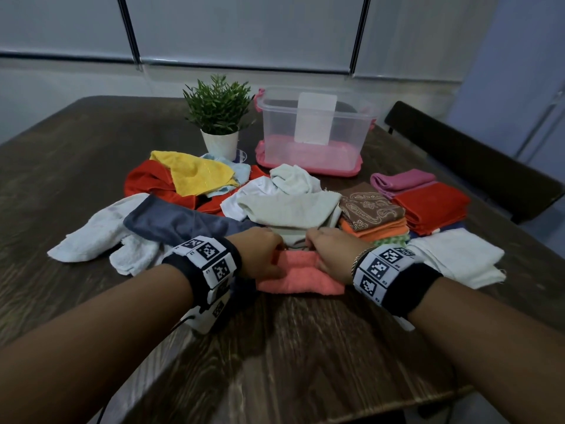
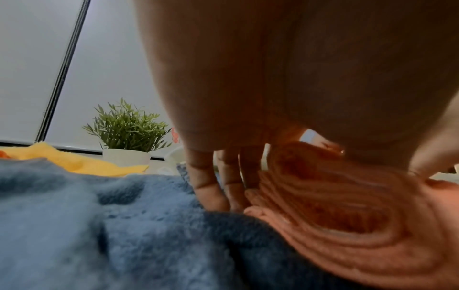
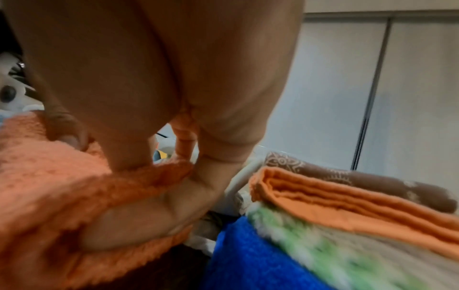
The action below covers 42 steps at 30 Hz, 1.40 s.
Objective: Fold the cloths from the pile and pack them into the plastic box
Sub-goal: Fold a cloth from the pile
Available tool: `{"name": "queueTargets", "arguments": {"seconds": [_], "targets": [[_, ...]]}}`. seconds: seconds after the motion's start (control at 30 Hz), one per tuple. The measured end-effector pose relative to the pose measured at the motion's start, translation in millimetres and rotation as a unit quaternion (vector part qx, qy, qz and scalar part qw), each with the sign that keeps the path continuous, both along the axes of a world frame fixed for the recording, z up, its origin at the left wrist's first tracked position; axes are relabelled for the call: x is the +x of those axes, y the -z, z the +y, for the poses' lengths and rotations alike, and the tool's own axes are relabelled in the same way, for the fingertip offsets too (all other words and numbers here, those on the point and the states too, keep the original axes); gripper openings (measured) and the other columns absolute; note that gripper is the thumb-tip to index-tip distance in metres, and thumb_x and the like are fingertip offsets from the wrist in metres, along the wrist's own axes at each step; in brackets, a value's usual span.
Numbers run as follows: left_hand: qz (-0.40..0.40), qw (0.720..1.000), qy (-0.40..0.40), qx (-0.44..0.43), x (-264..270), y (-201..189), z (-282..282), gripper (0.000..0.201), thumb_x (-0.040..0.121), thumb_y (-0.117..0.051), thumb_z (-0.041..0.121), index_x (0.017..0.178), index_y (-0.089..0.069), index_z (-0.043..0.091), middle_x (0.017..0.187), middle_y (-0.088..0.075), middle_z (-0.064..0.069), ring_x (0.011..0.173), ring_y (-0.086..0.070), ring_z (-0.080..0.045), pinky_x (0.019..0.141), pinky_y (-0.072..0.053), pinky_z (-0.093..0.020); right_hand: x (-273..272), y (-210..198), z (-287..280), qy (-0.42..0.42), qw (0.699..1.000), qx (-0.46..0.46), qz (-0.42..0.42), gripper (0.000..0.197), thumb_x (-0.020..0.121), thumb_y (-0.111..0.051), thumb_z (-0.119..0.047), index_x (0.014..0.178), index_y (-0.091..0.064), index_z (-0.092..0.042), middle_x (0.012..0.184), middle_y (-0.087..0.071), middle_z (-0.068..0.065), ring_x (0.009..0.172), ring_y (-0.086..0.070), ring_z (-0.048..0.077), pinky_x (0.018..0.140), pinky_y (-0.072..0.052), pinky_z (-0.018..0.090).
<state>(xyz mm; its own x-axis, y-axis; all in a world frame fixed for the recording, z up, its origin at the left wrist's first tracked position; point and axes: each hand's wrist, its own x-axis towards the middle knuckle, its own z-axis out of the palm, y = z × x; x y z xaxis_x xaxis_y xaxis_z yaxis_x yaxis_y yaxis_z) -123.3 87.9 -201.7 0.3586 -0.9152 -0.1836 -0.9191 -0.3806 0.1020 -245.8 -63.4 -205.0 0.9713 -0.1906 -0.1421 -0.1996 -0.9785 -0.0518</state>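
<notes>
A salmon-pink terry cloth (image 1: 301, 275) is lying folded on the dark wooden tabletop (image 1: 305, 347), just in front of the loose pile of cloths (image 1: 214, 197). The left hand (image 1: 260, 255) and right hand (image 1: 331, 255) are each gripping one end of it, fingers curled over its far edge. The clear plastic box (image 1: 312, 130) is standing on its pink lid behind the pile, beside a potted plant (image 1: 218, 114). Folded cloths are stacked at the right, a brown paisley cloth (image 1: 370, 208) on top of 1 stack.

The left wrist view is showing the cloth's rolled layers (image 2: 335, 212) seen end-on, fingers (image 2: 211, 188) pressing beside a blue-grey cloth (image 2: 99, 225). The right wrist view is showing the thumb (image 3: 149, 221) tucked under the fold, and a blue cloth (image 3: 248, 255) under the stack.
</notes>
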Motion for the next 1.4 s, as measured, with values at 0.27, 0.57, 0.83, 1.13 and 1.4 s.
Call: {"name": "queueTargets", "arguments": {"seconds": [0.27,0.57,0.83,1.13,1.4], "targets": [[0.073,0.997,0.025,0.001,-3.0,-1.0,0.2,0.041,0.089,-0.064,0.034,0.125,-0.055,0.017,0.115,-0.062,-0.003,0.1,-0.058,-0.019,0.081,-0.042,-0.024,-1.2,-9.1,9.3,-0.006,0.998,-0.017,0.062,0.055,0.083,-0.054,-0.04,0.134,-0.046,-0.023,0.125,-0.058,0.009,0.116,-0.055,0.03,0.094,-0.048,0.04],[0.186,0.966,0.036,-0.174,23.9,-44.9,1.0,0.04,0.086,-0.071,0.039,0.124,-0.061,0.031,0.11,-0.065,0.011,0.096,-0.06,-0.004,0.085,-0.048,-0.021,-6.2,-41.3,-13.0,0.001,0.99,0.139,-0.014,0.03,0.087,-0.068,-0.04,0.109,-0.054,-0.025,0.103,-0.061,-0.003,0.094,-0.059,0.017,0.078,-0.044,0.029],[0.24,0.894,-0.07,-0.371,39.4,-50.9,-35.6,0.024,0.088,-0.064,0.04,0.098,-0.07,0.019,0.092,-0.071,-0.002,0.082,-0.066,-0.017,0.077,-0.055,-0.035,-10.4,-79.3,-69.1,0.126,0.909,0.262,-0.298,0.019,0.085,-0.074,-0.028,0.098,-0.063,-0.036,0.105,-0.065,-0.007,0.098,-0.061,0.011,0.091,-0.051,0.036],[0.506,0.706,-0.152,-0.472,10.4,-67.5,-116.8,0.009,0.099,-0.054,0.012,0.091,-0.055,0.016,0.09,-0.059,-0.009,0.072,-0.06,-0.018,0.069,-0.055,-0.043,-7.5,-98.3,-91.2,0.256,0.602,0.643,-0.399,0.055,0.087,-0.07,-0.007,0.132,-0.042,-0.022,0.116,-0.049,0.003,0.1,-0.06,0.028,0.077,-0.058,0.059],[0.307,0.806,-0.192,-0.468,-2.9,-68.1,-182.5,0.018,0.089,-0.057,0.032,0.1,-0.056,0.018,0.106,-0.066,-0.01,0.1,-0.064,-0.029,0.088,-0.052,-0.041,-6.2,-107.1,-164.3,0.357,0.591,0.467,-0.552,0.066,0.075,-0.074,0.002,0.131,-0.048,-0.024,0.122,-0.055,0.006,0.097,-0.064,0.022,0.075,-0.061,0.047]]}}
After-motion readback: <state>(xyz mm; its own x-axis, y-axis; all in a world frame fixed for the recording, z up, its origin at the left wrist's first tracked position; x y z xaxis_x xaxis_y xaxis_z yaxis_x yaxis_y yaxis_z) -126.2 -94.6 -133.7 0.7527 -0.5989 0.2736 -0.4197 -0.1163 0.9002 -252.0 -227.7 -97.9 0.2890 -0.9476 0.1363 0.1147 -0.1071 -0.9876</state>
